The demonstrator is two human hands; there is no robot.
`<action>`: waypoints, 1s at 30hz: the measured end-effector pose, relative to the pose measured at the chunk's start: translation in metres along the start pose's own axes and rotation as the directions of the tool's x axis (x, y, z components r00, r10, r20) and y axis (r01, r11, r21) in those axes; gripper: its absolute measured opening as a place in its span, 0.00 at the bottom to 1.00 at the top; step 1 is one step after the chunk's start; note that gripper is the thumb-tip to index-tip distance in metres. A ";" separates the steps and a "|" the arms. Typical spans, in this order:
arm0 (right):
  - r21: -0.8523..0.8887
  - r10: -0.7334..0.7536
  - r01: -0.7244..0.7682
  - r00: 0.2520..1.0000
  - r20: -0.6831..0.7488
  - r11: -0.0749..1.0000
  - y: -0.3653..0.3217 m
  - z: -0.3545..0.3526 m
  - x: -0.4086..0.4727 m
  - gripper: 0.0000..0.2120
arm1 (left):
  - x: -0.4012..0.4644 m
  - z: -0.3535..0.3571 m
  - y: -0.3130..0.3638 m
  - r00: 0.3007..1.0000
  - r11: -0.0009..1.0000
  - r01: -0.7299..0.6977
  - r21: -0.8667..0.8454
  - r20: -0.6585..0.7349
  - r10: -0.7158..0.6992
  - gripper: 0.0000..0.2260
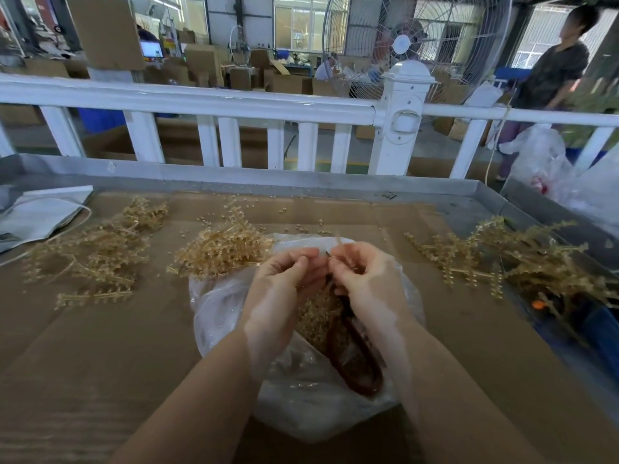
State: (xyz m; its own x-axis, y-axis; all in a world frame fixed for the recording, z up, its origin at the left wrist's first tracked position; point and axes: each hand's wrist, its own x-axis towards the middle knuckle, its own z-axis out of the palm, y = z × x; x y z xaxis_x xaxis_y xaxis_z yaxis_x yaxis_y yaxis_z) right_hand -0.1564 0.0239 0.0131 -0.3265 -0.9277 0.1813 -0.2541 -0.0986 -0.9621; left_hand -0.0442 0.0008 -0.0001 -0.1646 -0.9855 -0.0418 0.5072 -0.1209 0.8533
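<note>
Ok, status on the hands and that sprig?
Left hand, right hand both pinching thin amber plastic sprig. Held over clear plastic bag of amber bits. Nothing blocking.

This was a factory workshop. A big industrial fan (415,45) stood behind a white railing (201,102), many cardboard boxes (204,63) were stacked on the floor, and piles of plastic sprigs (522,256) lay on a cardboard-covered worktable (100,346).

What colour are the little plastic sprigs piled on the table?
The sprigs are translucent golden amber; the head view shows them best.
</note>
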 end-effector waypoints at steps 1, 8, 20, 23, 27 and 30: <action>0.016 -0.004 0.004 0.999 -0.037 1.000 0.001 -0.005 0.003 0.04 | 0.001 -0.002 -0.001 1.000 0.997 -0.007 0.073 -0.025 0.009 0.10; 0.072 0.029 -0.003 0.930 -0.366 0.997 0.020 -0.058 0.032 0.12 | 0.001 -0.017 -0.003 0.985 0.815 -0.129 0.566 -0.019 0.170 0.09; -0.681 0.027 -0.354 0.897 -0.441 0.641 0.069 -0.098 0.024 0.13 | 0.000 -0.021 -0.008 0.969 0.456 -0.170 0.873 0.065 0.237 0.10; -0.807 0.065 -0.368 0.921 -0.383 0.462 0.065 -0.097 0.022 0.15 | -0.002 -0.020 -0.008 0.971 0.409 -0.159 0.899 0.068 0.229 0.07; -0.877 -0.010 -0.350 0.927 -0.374 0.329 0.061 -0.093 0.019 0.16 | -0.003 -0.017 -0.008 0.972 0.347 -0.153 0.925 0.077 0.223 0.08; -0.905 -0.174 -0.323 0.909 -0.378 0.278 0.060 -0.093 0.017 0.14 | -0.005 -0.017 -0.009 0.973 0.316 -0.152 0.937 0.085 0.215 0.08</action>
State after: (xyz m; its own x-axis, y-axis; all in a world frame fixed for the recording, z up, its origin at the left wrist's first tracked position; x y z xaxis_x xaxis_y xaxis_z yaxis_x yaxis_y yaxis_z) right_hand -0.2619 0.0361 -0.0224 -0.5970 -0.6902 0.4088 -0.7887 0.5981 -0.1420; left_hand -0.0337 0.0044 -0.0158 -0.1229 -0.9746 0.1873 -0.6070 0.2231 0.7627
